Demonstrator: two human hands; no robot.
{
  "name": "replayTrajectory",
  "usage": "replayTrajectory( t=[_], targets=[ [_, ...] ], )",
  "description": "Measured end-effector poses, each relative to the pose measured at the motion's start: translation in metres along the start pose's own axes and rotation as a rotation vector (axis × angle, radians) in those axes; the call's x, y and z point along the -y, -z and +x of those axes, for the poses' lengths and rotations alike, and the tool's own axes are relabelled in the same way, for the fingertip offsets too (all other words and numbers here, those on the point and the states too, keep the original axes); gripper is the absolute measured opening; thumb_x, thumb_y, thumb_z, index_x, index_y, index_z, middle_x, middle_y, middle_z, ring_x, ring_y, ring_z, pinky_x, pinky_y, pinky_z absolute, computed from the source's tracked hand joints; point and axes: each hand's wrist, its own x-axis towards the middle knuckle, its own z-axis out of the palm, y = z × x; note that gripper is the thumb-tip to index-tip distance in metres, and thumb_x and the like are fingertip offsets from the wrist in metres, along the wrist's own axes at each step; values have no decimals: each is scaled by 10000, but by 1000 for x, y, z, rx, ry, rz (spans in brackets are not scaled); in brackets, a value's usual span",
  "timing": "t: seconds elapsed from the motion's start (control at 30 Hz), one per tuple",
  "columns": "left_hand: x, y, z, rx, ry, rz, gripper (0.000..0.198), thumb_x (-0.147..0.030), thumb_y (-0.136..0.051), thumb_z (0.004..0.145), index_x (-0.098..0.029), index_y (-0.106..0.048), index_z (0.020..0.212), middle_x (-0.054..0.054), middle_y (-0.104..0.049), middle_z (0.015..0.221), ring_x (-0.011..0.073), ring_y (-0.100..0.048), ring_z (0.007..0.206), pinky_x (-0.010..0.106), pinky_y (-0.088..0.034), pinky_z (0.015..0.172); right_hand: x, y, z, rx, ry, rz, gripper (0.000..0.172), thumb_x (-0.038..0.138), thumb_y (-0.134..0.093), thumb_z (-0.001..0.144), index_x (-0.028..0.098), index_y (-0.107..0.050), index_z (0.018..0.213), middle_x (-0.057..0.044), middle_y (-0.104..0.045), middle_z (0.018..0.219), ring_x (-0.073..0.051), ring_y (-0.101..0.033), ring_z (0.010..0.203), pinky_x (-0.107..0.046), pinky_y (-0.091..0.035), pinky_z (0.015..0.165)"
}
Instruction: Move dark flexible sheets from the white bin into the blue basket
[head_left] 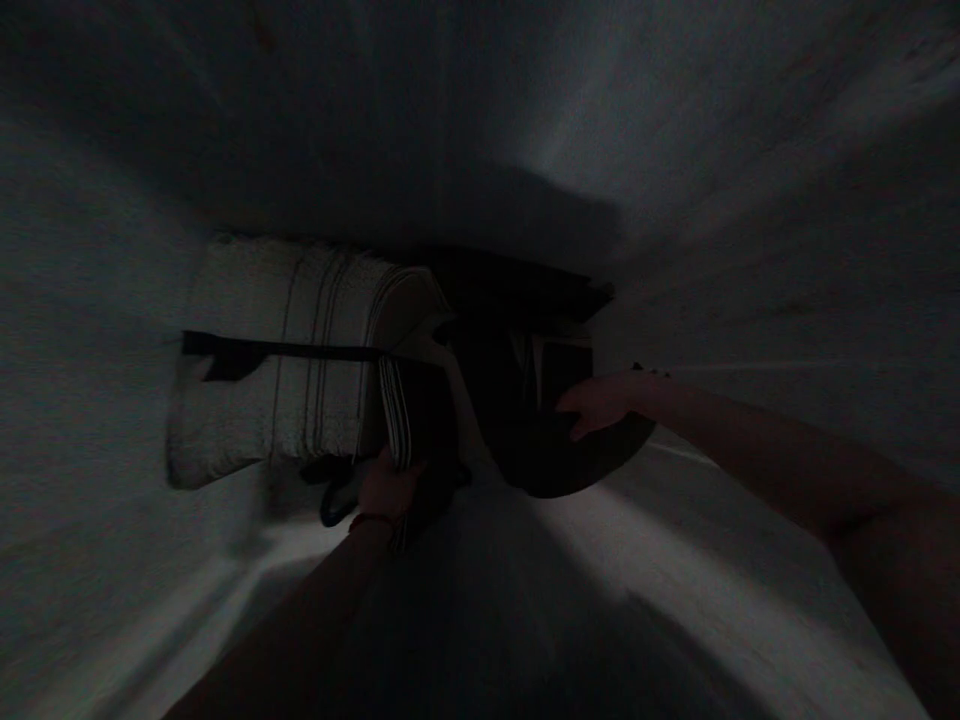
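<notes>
Surface: pale and dim, streaked with shadow [660, 560].
Striped bundle: folded pale cloth [289, 405] with dark stripes and fringed edges; lies on the left, beside the dark bag.
Dark bag: on the right [555, 455], its curved front side nearest the wearer; inner contents too dark to identify.
Strap: black [322, 351], runs across the bundle with a short flap hanging near its left end.
Right hand: reaches in from the right [600, 400]; fingers at the bag's upper edge, thumb over the outer face. Whether they press together on it, cannot tell.
Left hand: at the bundle's lower right [386, 487]; thumb and fingers pinch the lower end of the layered edge [396, 410], a stack of pale and dark folds.
Dark loop: just beside the left hand [331, 508].
Wristbands: one at the left wrist [373, 518], a beaded one at the right [651, 370].
Lettering: too dark to make out.
</notes>
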Motion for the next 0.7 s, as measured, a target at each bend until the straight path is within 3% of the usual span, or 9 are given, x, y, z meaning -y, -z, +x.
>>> replayTrajectory(
  t=[0.07, 0.13, 0.2, 0.33, 0.47, 0.6, 0.7],
  targets=[
    [-2, 1, -3, 4, 16, -8, 667, -567, -592, 796, -237, -482, 1365, 130, -644, 1206, 352, -611, 1076, 426, -492, 824, 17, 15, 4, -81, 42, 64, 313, 358, -658, 815, 198, -679, 1083, -56, -692, 1066, -197, -662, 910, -276, -507, 768],
    [-6, 2, -7, 10, 8, -24, 661, -538, -587, 807, -224, -468, 1376, 134, -628, 1237, 351, -597, 1102, 422, -483, 844, 37, 9, 21, -275, -4, 177, 383, 344, -647, 810, 182, -625, 1156, -89, -641, 1175, -226, -634, 1006, -301, -500, 838],
    [-11, 2, -11, 5, 4, -26, 638, -514, -576, 817, -218, -472, 1374, 139, -610, 1267, 365, -575, 1142, 438, -469, 877, 54, -13, 49, -458, -108, 317, 468, 271, -679, 753, 159, -575, 1196, -128, -612, 1215, -254, -616, 1046, -324, -498, 874],
    [-14, -3, -13, 9, 11, -58, 593, -499, -570, 820, -232, -485, 1342, 127, -622, 1245, 358, -579, 1139, 447, -467, 892, 68, -64, 115, -550, -271, 466, 657, 235, -574, 828, 39, -318, 1400, -239, -612, 1183, -288, -633, 1025, -386, -531, 838],
    [-7, -9, -7, 14, 5, -106, 593, -502, -599, 802, -215, -509, 1313, 119, -627, 1245, 337, -590, 1131, 444, -477, 900, 58, -78, 157, -644, -314, 619, 665, 219, -439, 916, 76, -129, 1486, -241, -534, 1328, -255, -569, 1187, -400, -510, 941],
    [1, -12, 7, 41, -31, -159, 581, -480, -650, 777, -182, -544, 1264, 120, -648, 1220, 287, -607, 1129, 386, -499, 906, 48, -67, 164, -686, -279, 762, 658, 214, -476, 906, 127, -190, 1492, -203, -524, 1365, -240, -546, 1231, -416, -488, 995],
    [4, -10, 18, 28, 21, -180, 599, -461, -670, 768, -167, -541, 1274, 136, -654, 1210, 273, -629, 1102, 365, -524, 868, 42, -62, 145, -705, -214, 881, 573, 188, -457, 913, 146, -298, 1462, -179, -485, 1418, -240, -483, 1303, -445, -428, 1067]
  ],
)
